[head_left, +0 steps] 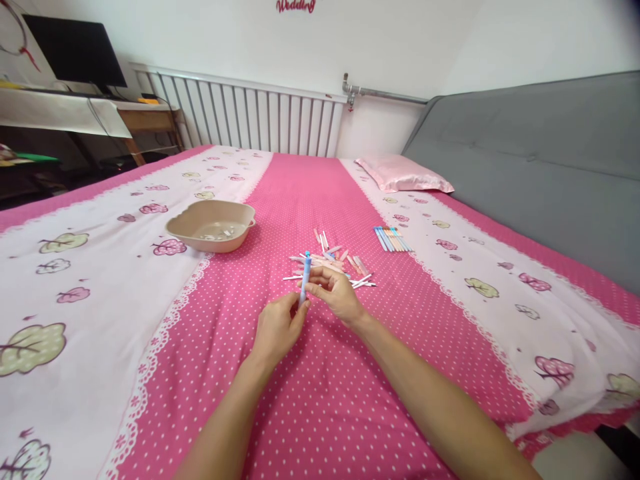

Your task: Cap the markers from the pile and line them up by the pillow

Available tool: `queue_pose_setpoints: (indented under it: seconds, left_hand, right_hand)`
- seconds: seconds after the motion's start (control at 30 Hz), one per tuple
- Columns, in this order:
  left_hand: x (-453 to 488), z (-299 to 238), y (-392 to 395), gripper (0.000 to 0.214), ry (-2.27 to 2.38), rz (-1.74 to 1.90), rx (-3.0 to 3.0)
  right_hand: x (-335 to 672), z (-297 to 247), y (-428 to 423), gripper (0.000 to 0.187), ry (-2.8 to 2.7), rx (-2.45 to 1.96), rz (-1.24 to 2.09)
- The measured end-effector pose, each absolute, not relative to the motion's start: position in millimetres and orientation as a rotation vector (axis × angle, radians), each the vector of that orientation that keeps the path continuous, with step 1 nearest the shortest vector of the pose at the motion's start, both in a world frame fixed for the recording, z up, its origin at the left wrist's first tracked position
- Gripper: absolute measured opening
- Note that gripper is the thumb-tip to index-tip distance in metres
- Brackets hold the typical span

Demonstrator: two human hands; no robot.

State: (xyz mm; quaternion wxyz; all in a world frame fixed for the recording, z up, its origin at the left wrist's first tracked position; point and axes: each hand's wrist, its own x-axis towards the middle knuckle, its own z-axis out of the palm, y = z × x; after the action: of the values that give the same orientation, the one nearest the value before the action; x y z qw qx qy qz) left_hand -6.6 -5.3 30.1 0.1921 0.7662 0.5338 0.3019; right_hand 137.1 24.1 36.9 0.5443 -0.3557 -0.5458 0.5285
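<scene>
Over a pink polka-dot bedspread [310, 187], with a white radiator [240, 110] beyond: pinching a blue pen [305, 275], nearly upright, low down with the fingers of the left hand [276, 327] and higher up with those of the right hand [337, 295], just on the near side of scattered pens [359, 265], between a beige basin [213, 246] of small pale pieces [220, 235] and a neat row of pens [393, 240]

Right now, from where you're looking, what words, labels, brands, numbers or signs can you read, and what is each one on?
"Wedding": red lettering on the white wall, at the top edge of the picture.
Any print on the blue pen, the row of pens or the loose pink pieces is too small or blurred to read.
</scene>
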Motion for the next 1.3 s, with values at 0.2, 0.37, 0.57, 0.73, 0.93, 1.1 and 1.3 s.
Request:
queue_pose_setpoints:
  seconds: [0.2, 0.37, 0.57, 0.73, 0.93, 1.1, 1.3]
  left_hand:
    - [-7.7, 29.8, -4.7, 0.027, 1.510, 0.824, 2.150]
    - [-6.8, 29.6, -4.5, 0.027, 1.519, 0.819, 2.148]
    - [-7.2, 30.9, -5.3, 0.027, 1.508, 0.804, 2.141]
    - [-7.6, 30.9, -6.0, 0.027, 1.507, 0.800, 2.145]
    - [-7.3, 30.9, -5.3, 0.026, 1.506, 0.798, 2.152]
    - [-8.0, 29.8, -4.7, 0.027, 1.517, 0.804, 2.171]
    - [-8.1, 29.5, -4.8, 0.027, 1.520, 0.795, 2.173]
  right_hand:
    - [137.1, 35.7, 24.6, 0.032, -1.313, -0.845, 1.273]
    - [137.5, 34.4, 25.9, 0.032, -1.314, -0.833, 1.289]
    - [138.6, 33.4, 26.8, 0.031, -1.329, -0.832, 1.287]
    - [138.3, 34.7, 25.6, 0.031, -1.326, -0.831, 1.293]
    - [138.1, 35.7, 25.7, 0.026, -1.326, -0.849, 1.230]
    - [137.8, 34.1, 27.4, 0.026, -1.301, -0.884, 1.206]
    - [137.4, 36.8, 25.7, 0.028, -1.272, -0.891, 1.247]
